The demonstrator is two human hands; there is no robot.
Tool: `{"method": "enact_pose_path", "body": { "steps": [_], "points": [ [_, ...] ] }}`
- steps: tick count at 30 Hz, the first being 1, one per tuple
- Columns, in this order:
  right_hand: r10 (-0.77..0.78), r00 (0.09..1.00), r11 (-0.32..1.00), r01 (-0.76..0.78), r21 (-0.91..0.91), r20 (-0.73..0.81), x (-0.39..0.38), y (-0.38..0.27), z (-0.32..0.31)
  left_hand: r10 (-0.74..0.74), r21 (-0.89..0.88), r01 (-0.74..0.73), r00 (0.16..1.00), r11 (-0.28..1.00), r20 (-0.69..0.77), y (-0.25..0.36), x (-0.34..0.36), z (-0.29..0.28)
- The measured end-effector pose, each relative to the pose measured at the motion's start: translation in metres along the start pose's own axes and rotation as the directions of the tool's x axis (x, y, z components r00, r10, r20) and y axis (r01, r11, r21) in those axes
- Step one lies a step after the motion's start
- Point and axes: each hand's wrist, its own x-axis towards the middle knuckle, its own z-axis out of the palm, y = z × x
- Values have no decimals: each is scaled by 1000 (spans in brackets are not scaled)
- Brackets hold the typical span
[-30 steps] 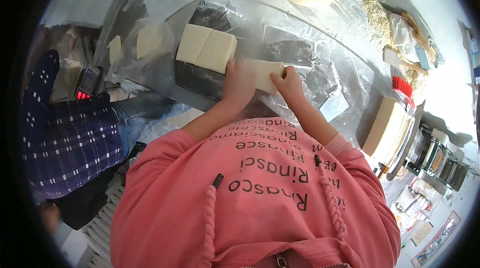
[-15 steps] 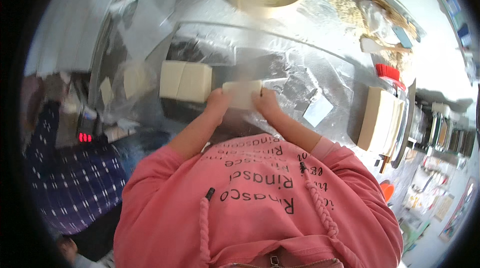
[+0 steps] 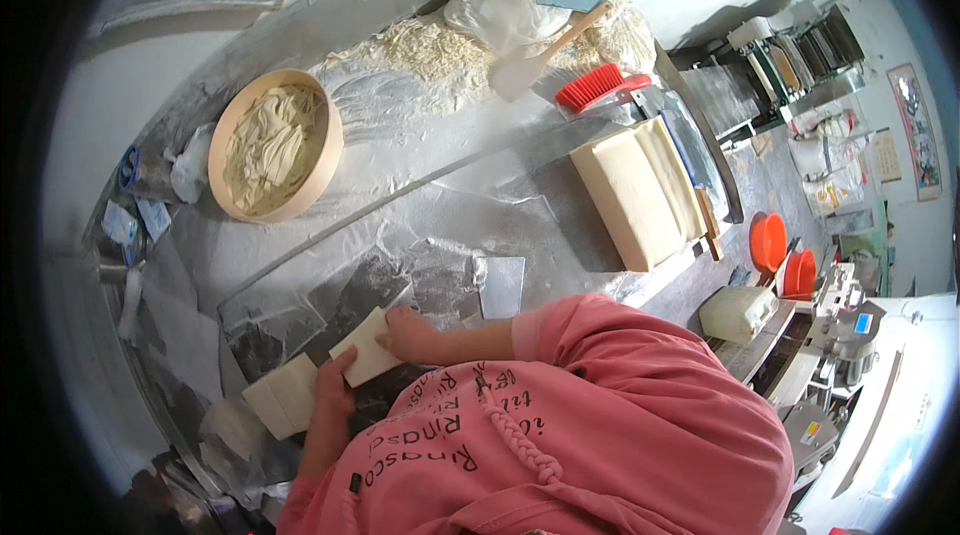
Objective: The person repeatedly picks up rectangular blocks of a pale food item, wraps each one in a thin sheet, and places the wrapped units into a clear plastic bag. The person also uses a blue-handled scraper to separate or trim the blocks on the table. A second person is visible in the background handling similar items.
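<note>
A stack of pale dough sheets (image 3: 364,347) sits on the floured work surface in front of me, at the lower left. My left hand (image 3: 334,385) grips its left end, with the thumb on the upper edge. My right hand (image 3: 408,337) is closed round the right end, and some of its fingers are hidden. Left of my left hand lies a second block of stacked dough sheets (image 3: 282,397). To the right of the hands is a flat metal scraper (image 3: 501,287) on the floury surface.
A round wooden tub (image 3: 330,140) of noodles stands at the far left. Along the back are noodle scraps (image 3: 430,60), a pale paddle (image 3: 520,73) and a red brush (image 3: 590,87). A large dough block (image 3: 625,200) stands at right. Orange basins (image 3: 768,243) are beyond.
My view has swung to the right, so the table and hands appear farther left. Both hands stay on the dough stack, which now looks tilted.
</note>
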Motion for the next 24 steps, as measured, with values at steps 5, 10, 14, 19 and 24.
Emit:
{"method": "enact_pose_path", "body": {
  "steps": [5,10,14,19,24],
  "points": [
    [-339,863,602,-108,791,375,-3,35,-23,677,774,-533,711,343,190,19,-16,31],
    [-502,841,-20,-245,969,202,-9,38,-74,506,278,-591,800,758,322,48,-2,67],
    [-490,871,563,298,771,22,20,28,-118,418,83,-443,882,893,219,77,19,91],
    [38,943,652,-275,707,331,93,-12,-149,132,43,-133,991,990,33,99,41,137],
    [-193,980,816,139,561,38,92,-71,-193,93,-657,17,987,753,132,90,86,128]
  ]
}}
